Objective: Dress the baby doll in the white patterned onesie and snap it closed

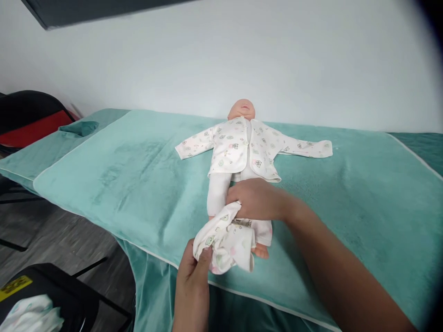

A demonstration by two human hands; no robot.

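A baby doll (241,110) lies on its back, head toward the wall, wearing a white printed jacket (228,147) with its sleeves spread out. Small white printed trousers (230,242) are bunched around the doll's lower legs. One foot (261,251) sticks out of a trouser leg; the other foot is hidden in the bunched cloth. My left hand (196,269) pinches the trousers at their lower left. My right hand (254,199) grips the upper edge of the trousers between the doll's legs, its fingertips partly hidden. The doll's white leg (218,191) shows beside it.
A green padded cover (138,184) spreads under the doll, with its front edge hanging down. Behind is a white wall (311,60). At lower left, crumpled printed cloth (32,316) lies on a black chair (65,295). A red and black chair (34,122) stands at far left.
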